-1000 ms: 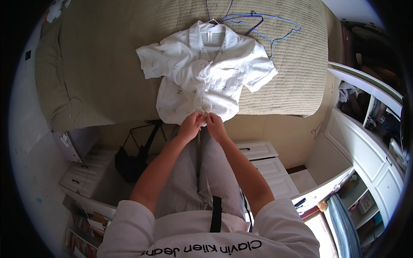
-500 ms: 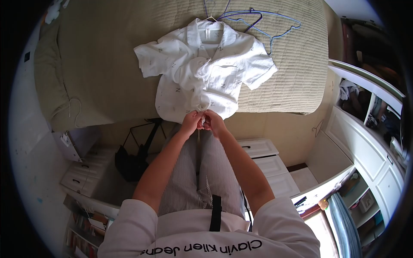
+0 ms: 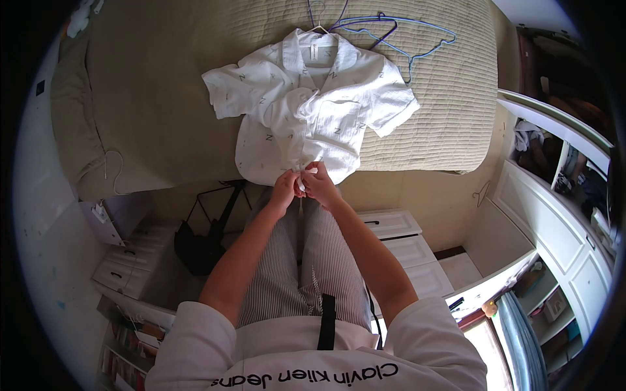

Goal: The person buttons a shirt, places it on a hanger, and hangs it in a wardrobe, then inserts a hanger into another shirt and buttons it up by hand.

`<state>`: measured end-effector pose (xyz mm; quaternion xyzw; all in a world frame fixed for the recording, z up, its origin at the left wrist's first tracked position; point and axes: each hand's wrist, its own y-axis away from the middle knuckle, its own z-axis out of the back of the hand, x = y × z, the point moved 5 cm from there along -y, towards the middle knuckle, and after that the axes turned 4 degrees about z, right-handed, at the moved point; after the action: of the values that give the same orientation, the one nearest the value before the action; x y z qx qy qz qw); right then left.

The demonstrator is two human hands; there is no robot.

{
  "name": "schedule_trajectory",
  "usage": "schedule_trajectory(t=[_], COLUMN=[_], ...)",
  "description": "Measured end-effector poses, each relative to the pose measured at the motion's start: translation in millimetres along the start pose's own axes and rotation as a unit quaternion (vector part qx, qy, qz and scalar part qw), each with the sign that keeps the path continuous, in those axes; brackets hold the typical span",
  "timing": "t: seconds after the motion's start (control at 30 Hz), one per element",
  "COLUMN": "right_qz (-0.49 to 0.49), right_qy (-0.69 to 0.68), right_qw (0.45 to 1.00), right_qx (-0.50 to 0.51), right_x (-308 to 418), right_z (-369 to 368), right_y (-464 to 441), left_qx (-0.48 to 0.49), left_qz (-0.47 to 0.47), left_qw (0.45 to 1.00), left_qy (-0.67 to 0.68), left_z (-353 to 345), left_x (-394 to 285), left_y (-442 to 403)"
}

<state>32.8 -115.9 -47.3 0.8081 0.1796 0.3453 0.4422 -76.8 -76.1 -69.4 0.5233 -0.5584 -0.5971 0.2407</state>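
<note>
A white short-sleeved shirt (image 3: 267, 146) with small dark letters lies spread on the bed, collar away from me. Its lower front edge is pinched between the fingers of my left hand (image 3: 285, 188) and my right hand (image 3: 318, 182), which meet at the middle of the hem. Whether a button sits between the fingertips is hidden. The hook of a hanger (image 3: 319, 28) pokes out at the collar. Beyond the right shoulder lie a blue hanger (image 3: 430, 40) and a purple hanger (image 3: 385, 26).
The bed's quilted olive cover (image 3: 450, 117) reaches to its front edge near my knees. White drawers (image 3: 404, 251) stand below to the right, beside open shelves (image 3: 548, 300) and a cabinet. A black bag-like object (image 3: 195, 247) is on the lower left.
My right hand has shifted its grip, its fingers lifting slightly up at the hem. My left hand has moved slightly left. The shirt has barely moved.
</note>
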Motion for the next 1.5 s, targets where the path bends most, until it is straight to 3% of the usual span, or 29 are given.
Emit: schedule_trajectory(t=[0.1,0.23,0.43,0.63,0.83,0.93,1.13,1.27,1.5], right_qz=[0.071,0.124,0.181,0.171,0.226,0.236,0.175,0.202,0.224], right_qy=[0.094,0.096,0.262,0.323,0.336,0.41,0.516,0.517,0.517], right_qw=[0.993,0.987,0.948,0.93,0.914,0.881,0.838,0.832,0.825], right_qx=[0.016,0.017,0.033,0.041,0.004,-0.012,-0.005,-0.009,-0.048], right_x=[3.2,9.2,17.1,26.3,25.1,26.2,35.4,37.0,42.5], right_z=[1.2,12.7,17.2,11.1,9.3,9.3,0.4,-1.0,-1.7], right_y=[-0.3,-2.3,1.8,6.9,6.5,6.9,18.5,23.2,26.1], left_qx=[0.015,0.044,0.066,0.05,0.024,0.031,0.023,0.008,0.001], left_qz=[0.015,0.032,0.013,0.003,-0.016,-0.009,-0.015,-0.066,-0.102], left_qw=[1.0,0.998,0.997,0.999,0.999,0.999,0.999,0.996,0.992], left_qy=[0.001,0.038,0.028,0.006,0.035,0.042,0.022,-0.06,-0.08], left_z=[-1.4,-9.3,-11.1,-16.0,-0.8,6.1,5.6,2.4,-6.3], left_x=[-2.1,-4.2,-10.3,-19.3,-17.5,-18.2,-23.0,-26.6,-35.3], left_y=[4.5,4.2,0.8,11.2,12.4,12.5,14.4,10.3,10.8])
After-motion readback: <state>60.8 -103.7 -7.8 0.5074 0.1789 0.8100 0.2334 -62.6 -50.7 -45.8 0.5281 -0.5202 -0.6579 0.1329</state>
